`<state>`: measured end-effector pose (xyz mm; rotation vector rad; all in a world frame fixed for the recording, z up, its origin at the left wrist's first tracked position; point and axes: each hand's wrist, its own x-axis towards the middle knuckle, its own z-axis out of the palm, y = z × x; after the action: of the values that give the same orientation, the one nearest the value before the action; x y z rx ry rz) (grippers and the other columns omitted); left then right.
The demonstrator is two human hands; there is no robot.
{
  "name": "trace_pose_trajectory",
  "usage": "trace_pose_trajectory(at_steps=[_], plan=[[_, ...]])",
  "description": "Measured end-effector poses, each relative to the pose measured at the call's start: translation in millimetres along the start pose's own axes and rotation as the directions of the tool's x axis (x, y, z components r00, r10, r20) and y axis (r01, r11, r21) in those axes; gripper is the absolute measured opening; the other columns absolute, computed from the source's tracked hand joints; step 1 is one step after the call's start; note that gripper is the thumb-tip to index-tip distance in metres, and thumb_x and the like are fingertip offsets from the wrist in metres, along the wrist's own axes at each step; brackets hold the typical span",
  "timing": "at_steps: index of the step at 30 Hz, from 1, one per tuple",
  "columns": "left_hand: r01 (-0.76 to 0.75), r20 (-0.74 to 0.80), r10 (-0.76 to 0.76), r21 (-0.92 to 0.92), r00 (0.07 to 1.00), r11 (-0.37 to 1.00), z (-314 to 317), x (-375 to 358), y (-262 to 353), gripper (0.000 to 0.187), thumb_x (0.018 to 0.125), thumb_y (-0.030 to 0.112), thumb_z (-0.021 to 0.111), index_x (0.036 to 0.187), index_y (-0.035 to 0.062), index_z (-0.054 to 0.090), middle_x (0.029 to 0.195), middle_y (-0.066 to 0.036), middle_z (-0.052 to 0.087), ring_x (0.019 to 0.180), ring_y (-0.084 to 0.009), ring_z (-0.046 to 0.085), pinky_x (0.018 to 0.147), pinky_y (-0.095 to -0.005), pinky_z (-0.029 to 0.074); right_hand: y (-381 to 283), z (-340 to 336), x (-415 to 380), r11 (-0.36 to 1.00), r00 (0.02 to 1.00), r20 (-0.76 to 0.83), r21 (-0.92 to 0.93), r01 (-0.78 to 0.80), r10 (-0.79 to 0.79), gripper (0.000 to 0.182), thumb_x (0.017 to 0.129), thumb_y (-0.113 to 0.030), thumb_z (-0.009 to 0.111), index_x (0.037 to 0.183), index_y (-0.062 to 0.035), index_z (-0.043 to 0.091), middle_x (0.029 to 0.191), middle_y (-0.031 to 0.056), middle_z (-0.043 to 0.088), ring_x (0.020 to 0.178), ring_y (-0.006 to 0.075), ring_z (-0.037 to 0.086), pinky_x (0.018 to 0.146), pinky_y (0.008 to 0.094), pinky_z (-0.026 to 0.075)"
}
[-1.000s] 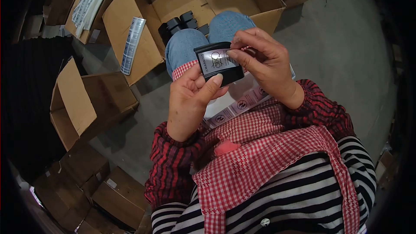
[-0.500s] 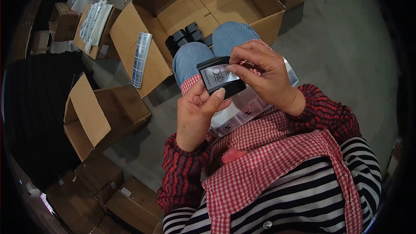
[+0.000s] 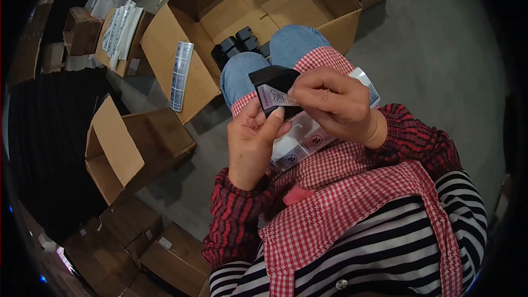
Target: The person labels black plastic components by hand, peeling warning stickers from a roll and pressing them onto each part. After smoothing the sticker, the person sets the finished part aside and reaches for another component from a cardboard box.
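Left hand point(image 3: 252, 140) cradles a small black box point(image 3: 275, 89) from below – thumb up along its near edge, fingers curled behind – so the labelled face tilts toward the camera. Right hand point(image 3: 333, 104) sits over the box's right side, fingertips pressed onto the silver warning label point(image 3: 273, 98), likely to flatten it against the surface. Neither hand is spread; both are closed on the box, held just above the lap.

Label sheet point(image 3: 308, 137) lies across the lap right under the hands – backing with more warning stickers, kept within reach. Knees in jeans point(image 3: 258, 66) poke out past a red checked apron point(image 3: 352, 198).

Ahead of the knees: large open carton point(image 3: 181, 49) on the floor with more black boxes point(image 3: 236, 44) stacked inside. A second strip of labels point(image 3: 180, 76) rests on its flap. Smaller open carton point(image 3: 121, 148) to the left, more closed ones lower left.
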<state>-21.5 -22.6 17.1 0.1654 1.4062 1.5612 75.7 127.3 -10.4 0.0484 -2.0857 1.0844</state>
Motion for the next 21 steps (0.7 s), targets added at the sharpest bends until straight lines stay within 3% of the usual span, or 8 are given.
trace_pose_trajectory(at_steps=[4,6,9,13,16,17,19,21], plan=[[-0.09,0.005,0.09,0.127,0.996,0.988,-2,9,-16,0.03,0.092,0.001,0.052,0.121,-0.006,0.05,0.099,-0.007,0.065,0.087,-0.0078,0.06,0.072,-0.0196,0.05,-5,-1,1,1.0,1.0,0.009,0.005,0.002,-0.002,0.024,0.068,0.013,0.067,0.09,0.0052,0.064,0.084,0.013,0.062,0.074,0.0224,0.063,0.065,0.0301,0.053],[-0.207,-0.055,0.219,0.171,0.974,0.963,8,14,-19,0.03,0.092,0.001,0.051,0.12,-0.0082,0.048,0.091,-0.005,0.065,0.077,-0.0062,0.058,0.066,-0.0192,0.048,-4,-3,2,0.999,0.999,-0.022,0.0,0.04,-0.04,0.026,0.065,0.012,0.065,0.09,0.0045,0.066,0.085,0.0123,0.062,0.07,0.0207,0.062,0.057,0.026,0.051],[-0.281,-0.057,0.304,0.249,0.951,0.927,-4,27,-30,0.032,0.092,0.0,0.051,0.122,-0.0088,0.046,0.092,-0.005,0.064,0.077,-0.0067,0.058,0.066,-0.0189,0.048,-9,-12,10,0.996,0.995,-0.056,-0.01,0.086,-0.087,0.026,0.065,0.013,0.065,0.089,0.0052,0.065,0.086,0.0114,0.061,0.072,0.0196,0.062,0.059,0.0261,0.051],[-0.082,-0.128,0.098,0.123,0.987,0.989,-9,31,-19,0.035,0.091,-0.001,0.05,0.125,-0.0069,0.046,0.098,-0.007,0.065,0.085,-0.0093,0.061,0.072,-0.0196,0.05,-13,-23,24,0.992,0.984,-0.136,0.031,0.124,-0.119,0.022,0.069,0.013,0.066,0.09,0.0052,0.066,0.089,0.0095,0.06,0.074,0.016,0.061,0.061,0.0239,0.05],[-0.086,-0.002,0.086,-0.093,0.996,0.992,5,17,2,0.03,0.09,0.002,0.056,0.119,-0.0034,0.051,0.102,-0.008,0.064,0.085,-0.0098,0.062,0.074,-0.0227,0.054,0,-13,18,0.865,0.904,-0.031,0.306,-0.398,0.427,0.014,0.079,0.007,0.066,0.093,0.0032,0.067,0.092,0.0055,0.059,0.074,0.0066,0.055,0.06,0.0186,0.045],[-0.099,0.01,0.101,-0.107,0.995,0.989,7,13,5,0.03,0.09,0.003,0.057,0.119,-0.0034,0.051,0.102,-0.008,0.064,0.084,-0.0092,0.062,0.074,-0.0227,0.054,2,-11,17,0.866,0.906,-0.022,0.305,-0.397,0.423,0.014,0.079,0.007,0.066,0.093,0.0032,0.067,0.092,0.0055,0.059,0.074,0.0066,0.055,0.06,0.0186,0.045],[-0.112,0.015,0.115,-0.12,0.993,0.986,7,7,9,0.031,0.09,0.003,0.058,0.119,-0.0034,0.051,0.102,-0.008,0.064,0.084,-0.0086,0.062,0.074,-0.0226,0.054,4,-7,14,0.698,0.801,-0.003,0.492,-0.52,0.599,0.013,0.081,0.005,0.065,0.094,0.0033,0.066,0.095,0.0045,0.058,0.073,0.0049,0.054,0.059,0.0181,0.044],[-0.085,0.053,0.091,-0.098,0.994,0.992,6,4,12,0.032,0.089,0.004,0.059,0.119,-0.0037,0.051,0.103,-0.008,0.064,0.084,-0.0083,0.062,0.074,-0.0228,0.055,6,-6,12,0.714,0.813,0.002,0.478,-0.513,0.583,0.013,0.082,0.005,0.065,0.094,0.0035,0.066,0.095,0.0043,0.058,0.073,0.0048,0.054,0.06,0.0179,0.044]])
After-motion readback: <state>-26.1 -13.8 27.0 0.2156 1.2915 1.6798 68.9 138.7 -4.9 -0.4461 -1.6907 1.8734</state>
